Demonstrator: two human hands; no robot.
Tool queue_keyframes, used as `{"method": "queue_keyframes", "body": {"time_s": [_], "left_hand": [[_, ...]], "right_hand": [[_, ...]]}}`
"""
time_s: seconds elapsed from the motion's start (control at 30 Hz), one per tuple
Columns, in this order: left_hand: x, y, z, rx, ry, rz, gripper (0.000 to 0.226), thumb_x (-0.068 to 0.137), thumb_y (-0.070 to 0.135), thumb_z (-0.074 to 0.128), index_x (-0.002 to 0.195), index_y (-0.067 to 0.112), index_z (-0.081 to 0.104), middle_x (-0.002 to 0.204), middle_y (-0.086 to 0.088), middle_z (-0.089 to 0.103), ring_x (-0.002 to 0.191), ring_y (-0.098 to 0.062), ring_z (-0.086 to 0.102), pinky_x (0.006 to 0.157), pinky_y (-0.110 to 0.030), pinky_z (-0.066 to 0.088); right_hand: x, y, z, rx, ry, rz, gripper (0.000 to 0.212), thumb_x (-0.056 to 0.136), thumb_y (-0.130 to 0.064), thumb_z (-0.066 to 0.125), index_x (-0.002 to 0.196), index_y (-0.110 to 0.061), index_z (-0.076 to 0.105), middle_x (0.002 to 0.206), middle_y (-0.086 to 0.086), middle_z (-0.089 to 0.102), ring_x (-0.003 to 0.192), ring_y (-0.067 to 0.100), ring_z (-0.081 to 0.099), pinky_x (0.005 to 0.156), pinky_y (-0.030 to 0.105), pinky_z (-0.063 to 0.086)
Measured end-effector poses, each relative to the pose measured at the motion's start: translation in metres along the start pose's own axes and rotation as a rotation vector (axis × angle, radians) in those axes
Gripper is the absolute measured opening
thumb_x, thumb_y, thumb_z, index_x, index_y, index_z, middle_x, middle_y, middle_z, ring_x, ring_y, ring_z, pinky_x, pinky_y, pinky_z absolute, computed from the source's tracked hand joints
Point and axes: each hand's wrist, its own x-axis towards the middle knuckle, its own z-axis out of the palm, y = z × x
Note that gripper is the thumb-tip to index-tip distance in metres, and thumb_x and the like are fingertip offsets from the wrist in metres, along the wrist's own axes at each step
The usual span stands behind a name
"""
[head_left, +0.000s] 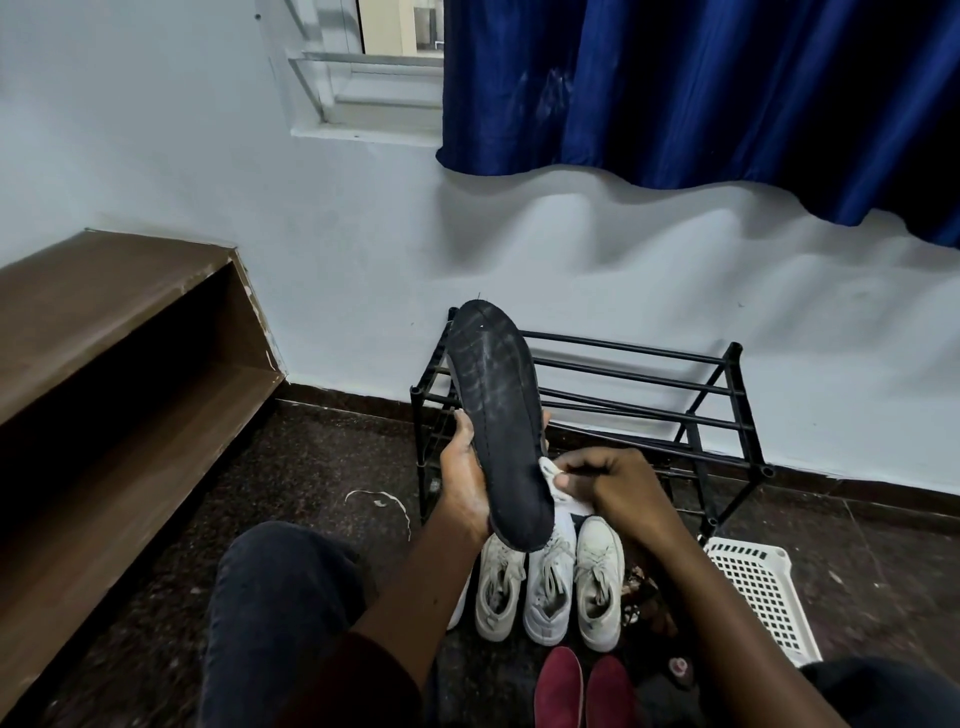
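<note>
White wall (337, 249) at the back, w/ a window (374, 78) top centre and a blue curtain (701, 93) hanging to its right. Dark speckled floor (311, 467) below. Brown wooden shelf unit (104, 338) stood along the left side.

Person sat on the floor, knee in dark trousers (280, 597) at lower left. L hand (460, 483) held a black shoe (493, 415) up in front of the rack, sole toward the camera, toe up & heel down. Thumb lay along the shoe's near edge; the other fingers curled round behind, one fingertip showing at the far edge.

R hand (613, 488) was just beside the heel end, fingers curled tight and pinching a white cloth (553, 475) against the shoe's side.

Black metal shoe rack (649, 384) stood vs. the wall behind the hands. White sneakers (550, 587) sat in a row on the floor below the shoe, toes toward the rack. Pair of red shoes (582, 691) nearer the camera. White plastic basket (753, 582) at the right, near the rack's front leg.
</note>
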Motion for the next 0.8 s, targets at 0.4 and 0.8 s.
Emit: {"method": "queue_keyframes", "body": {"time_s": [0.4, 0.8], "left_hand": [[-0.006, 0.002, -0.032, -0.086, -0.074, -0.121, 0.081, 0.087, 0.07, 0.035, 0.128, 0.004, 0.056, 0.128, -0.02, 0.056, 0.115, -0.036, 0.056, 0.093, -0.051, 0.048], [0.01, -0.011, -0.049, 0.131, 0.096, -0.21, 0.082, 0.096, 0.056, 0.017, 0.076, 0.005, 0.078, 0.083, -0.014, 0.073, 0.073, -0.022, 0.071, 0.065, -0.028, 0.059]], "right_hand": [[-0.021, 0.023, 0.029, 0.078, -0.298, 0.262, 0.018, 0.074, 0.013, 0.062, 0.067, -0.002, 0.069, 0.053, 0.002, 0.06, 0.048, 0.006, 0.053, 0.049, 0.017, 0.041], [0.01, 0.014, 0.059, -0.483, 0.009, -0.308, 0.02, 0.076, -0.004, 0.071, 0.094, -0.011, 0.075, 0.092, 0.008, 0.071, 0.083, 0.017, 0.064, 0.069, 0.004, 0.032]]}}
